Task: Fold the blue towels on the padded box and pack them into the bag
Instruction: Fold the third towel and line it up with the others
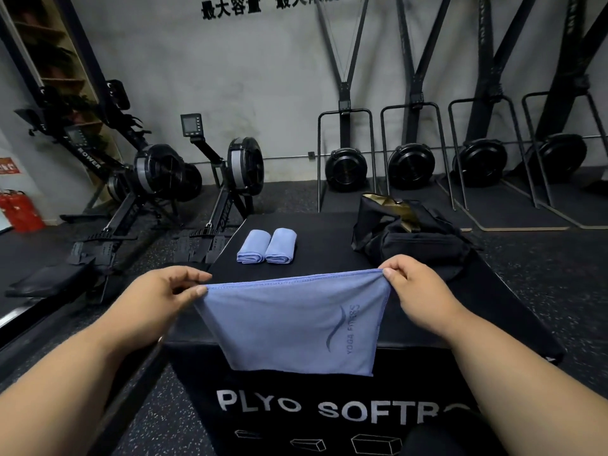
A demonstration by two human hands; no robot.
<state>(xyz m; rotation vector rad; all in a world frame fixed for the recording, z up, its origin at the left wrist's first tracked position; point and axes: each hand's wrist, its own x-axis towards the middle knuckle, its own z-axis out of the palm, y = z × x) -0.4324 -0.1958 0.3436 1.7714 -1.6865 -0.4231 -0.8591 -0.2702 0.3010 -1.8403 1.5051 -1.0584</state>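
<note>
A blue towel (292,324) with a printed logo hangs in the air over the near edge of the black padded box (329,258). My left hand (167,291) pinches its top left corner and my right hand (414,287) pinches its top right corner, so the top hem is stretched between them. Two folded blue towels (267,246) lie side by side on the far left part of the box top. A black bag (411,238) with a gold lining sits open at the far right of the box.
Two rowing machines (184,179) stand on the floor to the left of the box. Several ski-type machines with round black fans (411,166) line the back wall. Red fire extinguishers (19,210) are at the far left. Dark speckled floor surrounds the box.
</note>
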